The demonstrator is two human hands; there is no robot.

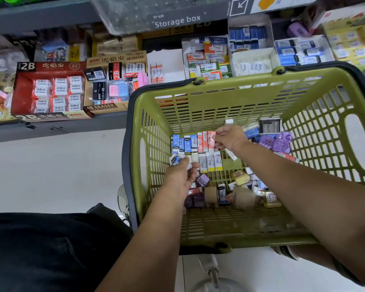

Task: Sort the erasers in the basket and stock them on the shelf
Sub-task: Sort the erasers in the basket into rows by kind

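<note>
A pale shop floor [51,169] runs under a low grey shelf [57,128] packed with open cartons of erasers, among them a red box [22,95] marked 2B at the left. In front of it sits a green basket [240,82] with dark handles, and both your arms reach down into it.

Your right hand [229,138] pinches a red-and-white eraser [211,140] between thumb and fingertips, at the right end of a far row where blue erasers [178,143] stand side by side. Your left hand [180,177] is curled, thumb and fingers closed on a small white eraser [189,165] at the left end of the nearer row of white-and-yellow erasers [211,163].

Purple erasers [276,142] lie to the right, and a loose pile [240,179] of mixed ones covers the basket floor nearer to you.
</note>
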